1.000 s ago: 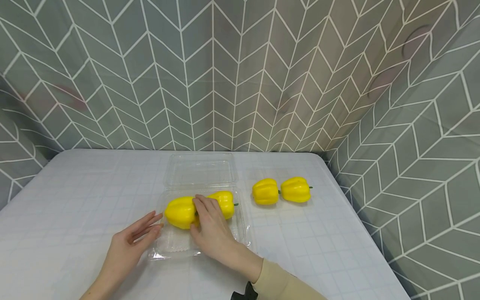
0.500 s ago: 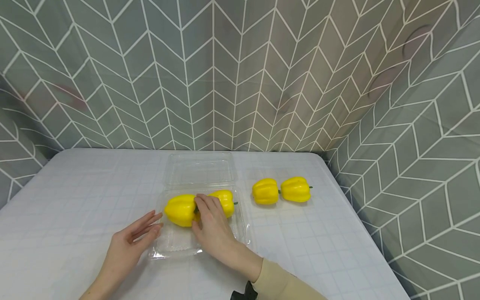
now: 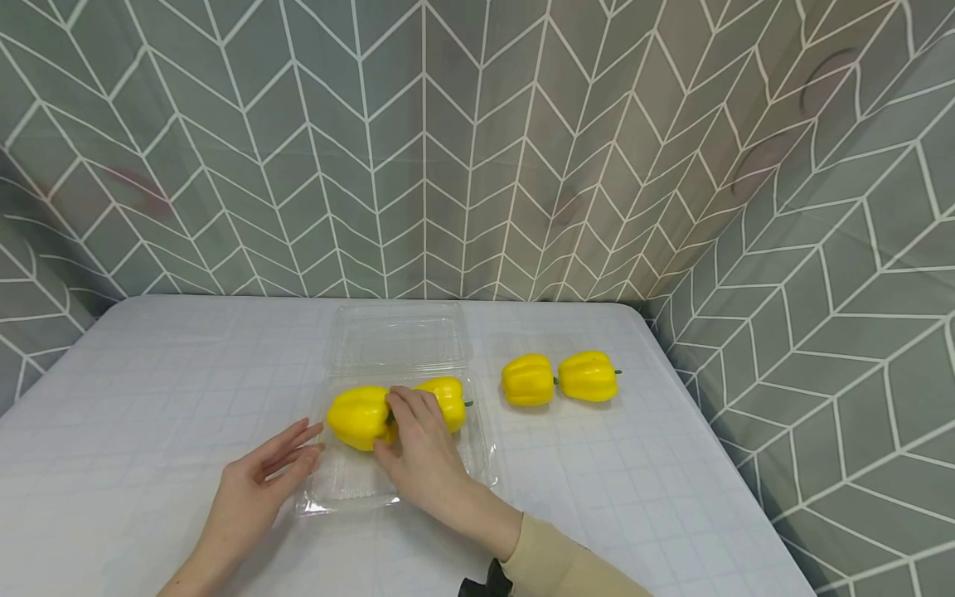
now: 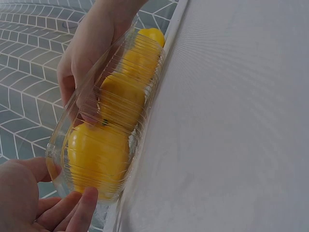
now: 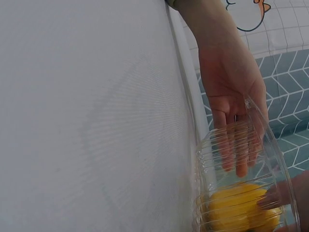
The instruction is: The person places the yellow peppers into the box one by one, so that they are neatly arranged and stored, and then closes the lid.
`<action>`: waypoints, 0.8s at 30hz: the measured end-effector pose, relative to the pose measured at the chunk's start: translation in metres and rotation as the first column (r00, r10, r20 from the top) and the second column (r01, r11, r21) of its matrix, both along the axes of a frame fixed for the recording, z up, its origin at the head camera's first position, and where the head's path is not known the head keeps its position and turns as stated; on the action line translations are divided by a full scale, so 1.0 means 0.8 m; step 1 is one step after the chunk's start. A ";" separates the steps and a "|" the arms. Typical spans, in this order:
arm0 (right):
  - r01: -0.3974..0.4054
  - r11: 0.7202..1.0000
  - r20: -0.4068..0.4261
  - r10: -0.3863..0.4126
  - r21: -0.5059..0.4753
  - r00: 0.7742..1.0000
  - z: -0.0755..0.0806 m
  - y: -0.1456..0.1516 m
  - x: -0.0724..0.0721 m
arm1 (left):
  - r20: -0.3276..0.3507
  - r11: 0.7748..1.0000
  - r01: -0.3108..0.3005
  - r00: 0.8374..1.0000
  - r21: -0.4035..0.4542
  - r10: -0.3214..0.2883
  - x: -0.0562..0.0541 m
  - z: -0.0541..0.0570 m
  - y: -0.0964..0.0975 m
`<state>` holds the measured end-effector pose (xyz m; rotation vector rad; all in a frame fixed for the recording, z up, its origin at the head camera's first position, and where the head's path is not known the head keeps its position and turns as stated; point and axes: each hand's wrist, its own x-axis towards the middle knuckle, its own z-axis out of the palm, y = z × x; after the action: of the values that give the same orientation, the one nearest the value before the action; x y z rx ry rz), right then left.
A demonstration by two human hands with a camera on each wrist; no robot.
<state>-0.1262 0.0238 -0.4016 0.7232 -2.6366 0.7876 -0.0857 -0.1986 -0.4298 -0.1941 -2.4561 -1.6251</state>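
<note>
Two yellow bell peppers lie in a clear plastic clamshell container [image 3: 351, 493] whose lid [image 3: 399, 336] is folded back. My right hand [image 3: 425, 456] reaches in from the right, its thumb and fingers around the stem end of the left bell pepper [image 3: 356, 417]. It partly covers the right bell pepper [image 3: 448, 402], whose stem points right. My left hand [image 3: 261, 481] is at the container's left side, fingers fairly straight with their tips against the wall. In the left wrist view, its fingers [image 4: 84, 208] overlap the ribbed wall, with the thumb close to the rim.
Two more yellow bell peppers, one nearer [image 3: 528, 380] and one farther right [image 3: 589, 376], lie on the white-covered table [image 3: 634, 497] to the container's right. A grey chevron-patterned curtain [image 3: 448, 166] hangs behind the table and along its right side.
The left bell pepper has shifted slightly toward the back under my right hand, and the right thumb has edged left. My left hand stays where it was.
</note>
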 end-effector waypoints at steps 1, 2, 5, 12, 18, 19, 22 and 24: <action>-0.002 1.000 -0.007 0.002 -0.002 1.000 0.000 0.000 0.000 | -0.001 1.000 0.001 1.000 0.000 -0.001 0.000 0.000 0.000; -0.003 1.000 -0.016 0.003 0.000 1.000 0.000 0.000 -0.001 | -0.003 1.000 0.000 1.000 -0.003 0.000 0.000 0.000 0.000; -0.010 1.000 -0.030 0.010 0.006 1.000 -0.001 0.000 -0.002 | 0.000 1.000 -0.001 1.000 -0.017 0.001 -0.001 -0.001 0.000; -0.024 1.000 -0.040 0.025 0.017 0.999 -0.001 0.000 -0.004 | 0.004 1.000 -0.006 1.000 -0.030 0.006 -0.002 -0.002 0.000; -0.014 1.000 -0.021 0.013 -0.004 1.000 0.000 0.001 -0.004 | 0.010 1.000 -0.005 1.000 -0.027 0.006 -0.001 -0.001 -0.001; -0.011 1.000 -0.014 0.011 -0.014 1.000 0.000 0.001 -0.004 | 0.013 1.000 -0.005 1.000 -0.025 0.005 -0.001 -0.001 0.000; -0.010 0.999 0.006 0.011 -0.049 1.000 0.003 0.003 -0.005 | 0.017 1.000 -0.006 1.000 -0.028 0.006 -0.001 0.000 0.000; -0.006 0.998 0.004 0.006 -0.061 1.000 0.005 0.005 -0.006 | 0.017 0.999 -0.008 1.000 -0.034 0.009 -0.001 0.000 0.001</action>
<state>-0.1311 0.0279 -0.3977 0.7143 -2.6034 0.8680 -0.0868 -0.1978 -0.4299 -0.1751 -2.4949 -1.5897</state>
